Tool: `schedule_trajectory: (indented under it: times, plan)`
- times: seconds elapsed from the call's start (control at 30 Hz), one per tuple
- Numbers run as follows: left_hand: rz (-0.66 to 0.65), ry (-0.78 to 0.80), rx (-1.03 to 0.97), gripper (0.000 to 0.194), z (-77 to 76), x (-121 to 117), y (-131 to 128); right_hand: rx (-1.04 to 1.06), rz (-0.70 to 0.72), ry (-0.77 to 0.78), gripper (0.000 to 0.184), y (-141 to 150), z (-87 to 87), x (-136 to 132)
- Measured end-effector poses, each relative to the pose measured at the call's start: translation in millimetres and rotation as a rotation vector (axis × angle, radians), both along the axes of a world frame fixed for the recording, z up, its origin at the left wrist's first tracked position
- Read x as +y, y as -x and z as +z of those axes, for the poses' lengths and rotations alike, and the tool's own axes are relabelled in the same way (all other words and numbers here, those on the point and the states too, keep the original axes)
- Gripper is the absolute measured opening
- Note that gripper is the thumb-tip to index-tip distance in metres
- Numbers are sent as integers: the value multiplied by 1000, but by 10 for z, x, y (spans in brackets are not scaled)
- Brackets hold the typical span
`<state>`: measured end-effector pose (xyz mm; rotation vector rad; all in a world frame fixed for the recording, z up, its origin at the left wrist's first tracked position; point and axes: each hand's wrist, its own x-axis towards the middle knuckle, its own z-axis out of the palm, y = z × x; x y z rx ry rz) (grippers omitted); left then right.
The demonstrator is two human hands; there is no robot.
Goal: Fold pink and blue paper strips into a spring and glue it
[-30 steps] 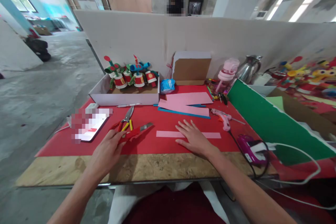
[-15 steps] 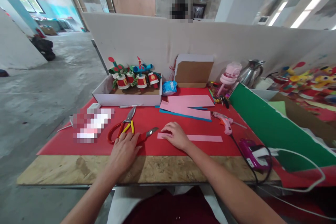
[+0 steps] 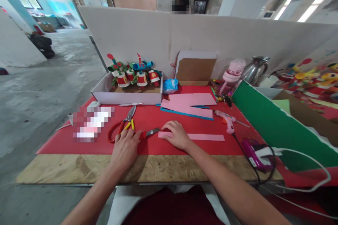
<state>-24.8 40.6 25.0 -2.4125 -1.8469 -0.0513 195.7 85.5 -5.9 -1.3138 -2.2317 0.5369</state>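
Flat on the red table cover [image 3: 111,149] lies a narrow pink paper strip [image 3: 207,137]. My right hand [image 3: 176,135] presses on its left part, with curved fingers and the thumb against the paper. To the left, my left hand [image 3: 126,147] is closed over the red handle of a utility knife [image 3: 153,132]. Its blade points right, with the tip close to the strip's left end. Beside and partly under my left fingers are scissors [image 3: 130,113] with a red-orange loop and a yellow part. My left fingertips are partly hidden.
Pink paper sheets [image 3: 190,103] lie over blue ones behind my right hand. A pink glue gun [image 3: 227,119] and purple power strip [image 3: 257,156] are at the right, near a green panel [image 3: 277,130]. A white box [image 3: 126,97] holds several paper-cup figures at the back.
My left hand has shifted its fingers and thumb onto the knife handle. My right hand stays on the strip. The view has tilted slightly.
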Motion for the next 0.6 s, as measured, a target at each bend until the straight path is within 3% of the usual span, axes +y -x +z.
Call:
schedule_trajectory:
  times: [0.37,0.6]
  plan:
    - [-30,25,-3,39,-31,-29,72,10,7,5,23,-2,35,-10]
    - [-43,75,-45,36,-73,-31,42,50,33,9,9,0,25,7]
